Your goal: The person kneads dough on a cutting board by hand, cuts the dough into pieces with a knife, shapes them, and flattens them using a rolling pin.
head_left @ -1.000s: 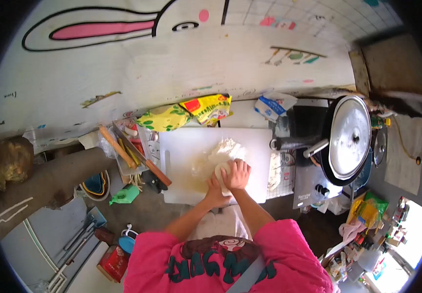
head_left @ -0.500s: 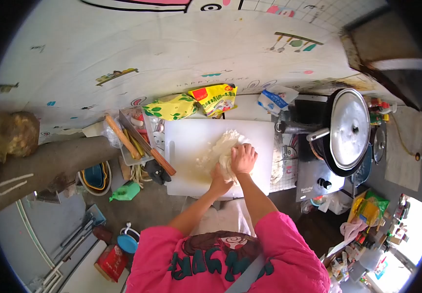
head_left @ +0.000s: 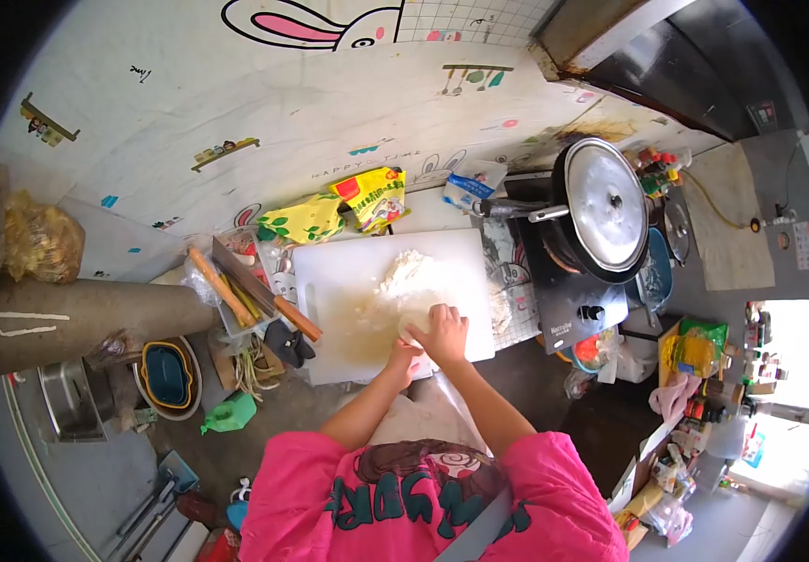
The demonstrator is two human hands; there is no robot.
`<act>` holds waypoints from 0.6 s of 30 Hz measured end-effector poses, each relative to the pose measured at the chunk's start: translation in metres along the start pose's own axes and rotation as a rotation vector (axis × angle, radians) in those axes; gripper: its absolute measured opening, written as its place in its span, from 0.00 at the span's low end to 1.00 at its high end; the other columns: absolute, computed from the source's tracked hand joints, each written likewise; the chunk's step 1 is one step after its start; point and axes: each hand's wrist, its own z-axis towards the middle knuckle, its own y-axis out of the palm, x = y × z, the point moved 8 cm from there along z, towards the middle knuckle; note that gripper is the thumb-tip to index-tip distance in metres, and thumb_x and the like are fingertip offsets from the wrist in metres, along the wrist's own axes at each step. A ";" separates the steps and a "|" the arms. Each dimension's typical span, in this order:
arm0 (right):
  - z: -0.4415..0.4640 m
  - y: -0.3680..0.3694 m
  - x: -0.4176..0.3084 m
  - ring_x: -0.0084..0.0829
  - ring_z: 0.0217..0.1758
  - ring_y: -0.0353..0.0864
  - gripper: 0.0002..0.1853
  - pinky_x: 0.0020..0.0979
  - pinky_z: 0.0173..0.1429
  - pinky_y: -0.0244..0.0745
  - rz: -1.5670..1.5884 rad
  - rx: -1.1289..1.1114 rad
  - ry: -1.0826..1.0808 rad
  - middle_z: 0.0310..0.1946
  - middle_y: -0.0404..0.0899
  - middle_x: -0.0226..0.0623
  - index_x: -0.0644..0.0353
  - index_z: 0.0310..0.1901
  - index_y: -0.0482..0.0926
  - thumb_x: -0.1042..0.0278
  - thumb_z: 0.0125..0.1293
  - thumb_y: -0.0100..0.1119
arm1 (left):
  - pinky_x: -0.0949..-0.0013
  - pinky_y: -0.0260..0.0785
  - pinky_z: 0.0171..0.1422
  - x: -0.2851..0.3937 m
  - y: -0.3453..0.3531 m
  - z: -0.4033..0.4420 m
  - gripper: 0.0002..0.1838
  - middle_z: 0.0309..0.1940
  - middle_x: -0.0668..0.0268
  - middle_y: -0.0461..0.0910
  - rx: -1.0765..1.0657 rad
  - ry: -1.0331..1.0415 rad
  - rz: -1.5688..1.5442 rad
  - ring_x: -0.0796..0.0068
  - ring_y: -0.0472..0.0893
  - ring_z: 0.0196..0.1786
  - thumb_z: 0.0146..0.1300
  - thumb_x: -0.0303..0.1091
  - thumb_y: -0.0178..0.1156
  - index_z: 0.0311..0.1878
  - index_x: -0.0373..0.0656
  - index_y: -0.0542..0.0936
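On a white cutting board (head_left: 344, 351) lies a piece of pale dough (head_left: 413, 324), mostly covered by my fingers. My right hand (head_left: 445, 335) presses on it from the right with curled fingers. Close beside, near the board's front edge, my left hand (head_left: 404, 360) grips the dough's near left side; its fingertips are partly hidden. A heap of white flour (head_left: 409, 270) lies just beyond the dough, with loose crumbs scattered to its left.
Left of the board, a cleaver (head_left: 264, 286) and a rolling pin (head_left: 222, 288) rest across a tray. Yellow bags (head_left: 372, 199) stand behind the board. At right, a lidded pan (head_left: 606, 206) sits on a black cooktop (head_left: 564, 309).
The camera view has turned and shifted. Both hands have come nearer the board's front edge with the dough, leaving the flour heap farther from them and more visible.
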 end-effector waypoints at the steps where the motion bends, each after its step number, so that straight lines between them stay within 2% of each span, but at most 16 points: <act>1: -0.005 -0.005 -0.002 0.36 0.44 0.74 0.26 0.41 0.47 0.63 -0.001 0.043 0.018 0.32 0.76 0.32 0.55 0.41 0.74 0.47 0.46 0.68 | 0.59 0.57 0.58 -0.001 0.001 -0.003 0.21 0.45 0.69 0.72 -0.045 -0.011 0.008 0.73 0.72 0.48 0.48 0.23 0.56 0.48 0.49 0.69; 2: -0.009 -0.010 -0.004 0.35 0.44 0.74 0.27 0.41 0.47 0.63 -0.002 0.086 0.036 0.32 0.76 0.32 0.55 0.43 0.74 0.47 0.46 0.68 | 0.61 0.58 0.58 0.009 0.006 -0.005 0.22 0.44 0.68 0.72 -0.119 0.114 0.061 0.73 0.72 0.47 0.48 0.24 0.57 0.49 0.48 0.69; 3: -0.007 -0.021 -0.008 0.38 0.42 0.75 0.28 0.41 0.44 0.66 -0.010 0.093 0.046 0.33 0.77 0.36 0.55 0.51 0.71 0.50 0.50 0.66 | 0.64 0.59 0.57 0.021 0.015 -0.014 0.23 0.43 0.68 0.72 -0.193 0.240 0.112 0.73 0.72 0.47 0.48 0.24 0.58 0.50 0.48 0.69; 4: -0.005 -0.020 0.000 0.39 0.40 0.76 0.27 0.40 0.43 0.68 0.084 0.084 0.064 0.32 0.77 0.37 0.56 0.52 0.71 0.52 0.53 0.64 | 0.66 0.60 0.56 0.033 0.024 -0.024 0.23 0.42 0.67 0.73 -0.268 0.366 0.160 0.73 0.72 0.46 0.48 0.25 0.59 0.51 0.47 0.69; 5: -0.002 -0.018 0.014 0.39 0.37 0.76 0.26 0.39 0.42 0.69 0.176 0.073 0.078 0.31 0.77 0.38 0.56 0.53 0.71 0.53 0.55 0.63 | 0.71 0.62 0.53 0.042 0.025 -0.031 0.22 0.39 0.67 0.73 -0.253 0.418 0.145 0.73 0.72 0.44 0.50 0.28 0.62 0.51 0.44 0.70; 6: 0.004 -0.023 0.018 0.40 0.35 0.77 0.25 0.38 0.41 0.70 0.268 0.059 0.090 0.31 0.78 0.39 0.57 0.54 0.71 0.55 0.57 0.61 | 0.71 0.63 0.51 0.051 0.022 -0.032 0.23 0.39 0.65 0.73 -0.185 0.493 0.287 0.72 0.72 0.44 0.50 0.29 0.63 0.50 0.43 0.70; 7: 0.005 -0.028 0.025 0.40 0.29 0.76 0.19 0.34 0.38 0.72 0.479 -0.079 0.288 0.26 0.77 0.43 0.60 0.52 0.73 0.58 0.64 0.55 | 0.71 0.65 0.49 0.060 0.017 -0.034 0.23 0.39 0.64 0.73 -0.114 0.564 0.427 0.71 0.73 0.43 0.49 0.30 0.64 0.50 0.42 0.71; 8: 0.006 -0.026 0.036 0.36 0.27 0.75 0.16 0.33 0.37 0.71 0.636 0.014 0.312 0.23 0.76 0.43 0.62 0.45 0.77 0.57 0.66 0.51 | 0.71 0.66 0.46 0.070 0.013 -0.036 0.23 0.39 0.62 0.73 -0.038 0.633 0.566 0.71 0.73 0.42 0.49 0.31 0.65 0.50 0.41 0.71; 9: 0.006 -0.012 0.054 0.37 0.28 0.74 0.16 0.35 0.37 0.70 0.617 0.011 0.267 0.24 0.75 0.43 0.64 0.40 0.77 0.57 0.67 0.50 | 0.67 0.65 0.52 0.080 0.017 -0.041 0.29 0.43 0.58 0.72 -0.016 0.719 0.711 0.65 0.72 0.48 0.47 0.34 0.67 0.54 0.41 0.69; 10: 0.007 -0.008 0.059 0.38 0.29 0.73 0.17 0.36 0.38 0.69 0.598 0.008 0.221 0.24 0.74 0.43 0.66 0.36 0.78 0.57 0.67 0.49 | 0.64 0.63 0.54 0.084 0.019 -0.038 0.31 0.44 0.57 0.70 -0.004 0.829 0.803 0.62 0.70 0.50 0.46 0.34 0.67 0.55 0.41 0.69; 12: 0.003 -0.010 0.062 0.40 0.30 0.70 0.18 0.38 0.39 0.67 0.411 0.139 0.205 0.25 0.71 0.43 0.67 0.30 0.75 0.57 0.67 0.50 | 0.60 0.61 0.58 0.088 0.029 -0.039 0.34 0.47 0.55 0.68 0.011 1.039 0.997 0.57 0.67 0.53 0.44 0.35 0.67 0.58 0.43 0.68; 13: 0.005 -0.016 0.057 0.40 0.31 0.68 0.19 0.38 0.40 0.66 0.314 0.210 0.194 0.25 0.69 0.43 0.67 0.27 0.74 0.57 0.67 0.50 | 0.58 0.59 0.60 0.087 0.032 -0.035 0.34 0.49 0.55 0.67 0.014 0.991 1.007 0.55 0.65 0.54 0.44 0.34 0.66 0.59 0.43 0.68; 14: 0.005 -0.012 0.054 0.43 0.35 0.64 0.16 0.40 0.44 0.63 0.347 0.255 0.158 0.30 0.65 0.45 0.68 0.27 0.69 0.61 0.65 0.54 | 0.57 0.57 0.61 0.085 0.034 -0.032 0.34 0.50 0.54 0.65 0.015 0.940 1.018 0.53 0.64 0.56 0.45 0.32 0.65 0.59 0.44 0.68; 16: 0.004 -0.011 0.038 0.44 0.38 0.63 0.13 0.39 0.46 0.62 0.326 0.290 0.204 0.34 0.64 0.47 0.67 0.34 0.67 0.66 0.61 0.58 | 0.55 0.56 0.63 0.081 0.035 -0.027 0.33 0.52 0.54 0.64 0.011 0.853 1.016 0.50 0.63 0.56 0.45 0.30 0.63 0.60 0.44 0.67; 17: 0.004 -0.019 0.017 0.46 0.43 0.65 0.15 0.40 0.49 0.62 0.253 0.345 0.058 0.38 0.65 0.50 0.66 0.38 0.64 0.71 0.57 0.60 | 0.55 0.57 0.63 0.081 0.035 -0.022 0.33 0.52 0.53 0.64 0.006 0.822 1.000 0.49 0.63 0.56 0.46 0.29 0.61 0.60 0.45 0.67; 18: 0.007 -0.030 0.001 0.47 0.48 0.66 0.17 0.41 0.52 0.61 0.339 0.339 0.135 0.41 0.67 0.49 0.64 0.42 0.65 0.68 0.55 0.61 | 0.54 0.57 0.63 0.080 0.034 -0.016 0.33 0.53 0.53 0.63 0.003 0.790 0.986 0.48 0.64 0.56 0.46 0.27 0.60 0.61 0.45 0.67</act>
